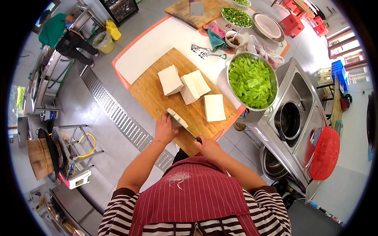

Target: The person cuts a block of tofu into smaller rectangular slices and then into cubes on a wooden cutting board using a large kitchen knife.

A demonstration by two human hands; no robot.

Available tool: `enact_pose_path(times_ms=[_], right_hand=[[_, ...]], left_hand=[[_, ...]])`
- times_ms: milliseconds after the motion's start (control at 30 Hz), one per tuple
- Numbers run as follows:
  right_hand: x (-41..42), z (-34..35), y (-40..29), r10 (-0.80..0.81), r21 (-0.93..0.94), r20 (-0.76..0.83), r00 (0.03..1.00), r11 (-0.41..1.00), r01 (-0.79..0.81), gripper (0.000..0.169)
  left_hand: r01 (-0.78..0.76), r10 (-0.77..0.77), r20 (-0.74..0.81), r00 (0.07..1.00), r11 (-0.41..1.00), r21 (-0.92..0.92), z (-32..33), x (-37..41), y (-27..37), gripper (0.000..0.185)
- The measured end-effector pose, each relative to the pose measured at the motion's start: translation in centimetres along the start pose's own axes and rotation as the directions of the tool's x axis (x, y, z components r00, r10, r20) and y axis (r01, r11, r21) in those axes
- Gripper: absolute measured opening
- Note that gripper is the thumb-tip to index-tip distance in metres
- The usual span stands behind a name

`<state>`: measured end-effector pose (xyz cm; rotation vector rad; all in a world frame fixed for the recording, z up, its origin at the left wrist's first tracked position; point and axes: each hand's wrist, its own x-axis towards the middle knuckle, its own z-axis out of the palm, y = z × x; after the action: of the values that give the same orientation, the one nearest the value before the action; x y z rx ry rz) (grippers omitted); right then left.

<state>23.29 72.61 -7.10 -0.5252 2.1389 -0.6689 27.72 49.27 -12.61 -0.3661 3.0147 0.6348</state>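
Note:
My right hand grips the dark handle of a kitchen knife at the near end of a wooden cutting board. Its blade slants up and left along a narrow row of cut tofu pieces. Fingertips of my left hand touch the left end of that row, with the thumb near the blade; whether they grip the tofu is unclear. Farther up the board lie white tofu blocks: one at the left, one in the middle and one at the right.
A metal colander of sliced green vegetable stands right of the board. Beyond are two peelers, a sauce bowl, cloths, and a cleaver on another board. A steel sink is at right; a person stands far left.

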Motion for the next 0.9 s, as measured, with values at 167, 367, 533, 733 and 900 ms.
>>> enact_pose_path(times_ms=[167,367,533,733,900], right_hand=[[0.7,-2.4,2.5,-0.072,0.203,0.029,0.997,0.977,0.064,0.038],[-2.0,-5.6,1.5,-0.043,-0.158,-0.006,0.999,0.987,0.042,0.038],[-2.6,-6.4,2.2,-0.037,-0.364,-0.047,0.998,0.931,0.018,0.038],[-3.1,-8.1,2.5,-0.196,-0.478,-0.1,0.976,0.869,0.125,0.037],[-3.9,-9.1,3.6,-0.196,-0.499,-0.102,0.975,0.858,0.121,0.033]], left_hand=[[-0.042,0.04,-0.044,0.998,0.997,-0.062,0.0,-0.2,-0.2,0.069],[-0.006,-0.07,-0.326,0.943,0.974,-0.227,-2.1,0.9,-2.0,0.056],[-0.425,0.415,-0.095,0.905,0.879,-0.214,-7.3,4.0,3.7,0.045],[-0.643,0.68,0.205,0.704,0.732,-0.223,-3.4,6.4,6.1,0.039],[-0.716,0.764,0.135,0.631,0.64,-0.278,-0.9,8.4,6.4,0.032]])
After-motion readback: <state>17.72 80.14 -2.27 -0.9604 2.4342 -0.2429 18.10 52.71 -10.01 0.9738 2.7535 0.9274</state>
